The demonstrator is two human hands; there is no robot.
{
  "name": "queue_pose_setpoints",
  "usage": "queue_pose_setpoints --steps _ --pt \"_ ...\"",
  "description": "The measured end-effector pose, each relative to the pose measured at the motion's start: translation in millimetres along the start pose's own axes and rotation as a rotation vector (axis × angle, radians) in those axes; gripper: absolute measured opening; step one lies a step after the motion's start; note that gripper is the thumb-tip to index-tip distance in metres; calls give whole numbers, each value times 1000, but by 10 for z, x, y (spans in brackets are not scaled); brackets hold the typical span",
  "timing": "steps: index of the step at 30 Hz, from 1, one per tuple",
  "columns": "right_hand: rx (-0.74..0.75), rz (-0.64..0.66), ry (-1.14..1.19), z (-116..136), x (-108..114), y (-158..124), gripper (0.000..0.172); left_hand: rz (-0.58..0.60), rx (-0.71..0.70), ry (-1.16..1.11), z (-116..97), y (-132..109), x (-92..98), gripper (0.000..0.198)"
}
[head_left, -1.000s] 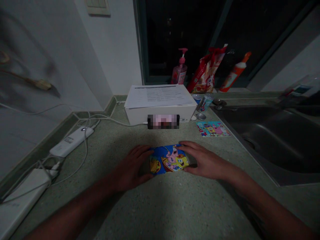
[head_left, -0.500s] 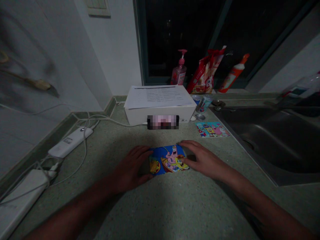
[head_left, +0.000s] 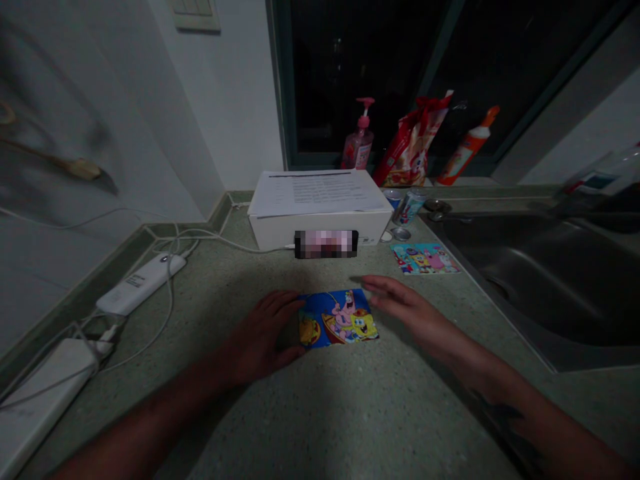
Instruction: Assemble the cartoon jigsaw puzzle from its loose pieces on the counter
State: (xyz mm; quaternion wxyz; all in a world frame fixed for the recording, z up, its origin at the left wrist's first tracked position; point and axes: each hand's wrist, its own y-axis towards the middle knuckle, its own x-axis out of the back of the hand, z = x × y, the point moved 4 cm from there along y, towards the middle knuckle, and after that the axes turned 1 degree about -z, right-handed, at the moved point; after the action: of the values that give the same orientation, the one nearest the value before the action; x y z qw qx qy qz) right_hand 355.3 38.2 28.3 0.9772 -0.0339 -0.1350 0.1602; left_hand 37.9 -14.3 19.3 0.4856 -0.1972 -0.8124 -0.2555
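A blue SpongeBob picture card (head_left: 337, 319) lies flat on the speckled green countertop (head_left: 330, 413), with its cartoon side up. My left hand (head_left: 265, 330) rests on the counter with its fingers and thumb against the card's left edge. My right hand (head_left: 405, 310) sits just right of the card, fingers spread and apart from it, holding nothing. A second, paler SpongeBob card (head_left: 425, 259) lies farther forward, near the sink's rim.
A white box (head_left: 320, 227) topped with printed paper stands ahead. Beyond it are a pink pump bottle (head_left: 359, 140), a red bag (head_left: 413, 140) and cans (head_left: 409, 207). A steel sink (head_left: 540, 280) lies right; a white power bank (head_left: 140, 285) and cables lie left.
My right hand has lifted off the card's right edge and moved right, its fingers spreading. The card and my left hand stay in place.
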Motion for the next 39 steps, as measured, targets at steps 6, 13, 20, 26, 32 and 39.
queue_pose_setpoints --steps 6,13,20,26,32,39 --pt "-56 -48 160 -19 -24 -13 41 18 11 4 -6 12 7 76" --pt "-77 -13 160 23 3 -40 37 9 16 -1 1 13 5 76" --pt "-123 -87 261 -44 39 -10 37 1 -12 2 6 5 -4 74" --pt "-164 -122 359 -23 22 -7 34 6 -5 10 2 -3 -2 74" --pt "-152 -104 429 -21 -12 5 34 3 -6 -1 7 4 -2 74" --pt "-220 -186 427 45 -29 -47 32 -5 -22 10 9 -4 -20 74"
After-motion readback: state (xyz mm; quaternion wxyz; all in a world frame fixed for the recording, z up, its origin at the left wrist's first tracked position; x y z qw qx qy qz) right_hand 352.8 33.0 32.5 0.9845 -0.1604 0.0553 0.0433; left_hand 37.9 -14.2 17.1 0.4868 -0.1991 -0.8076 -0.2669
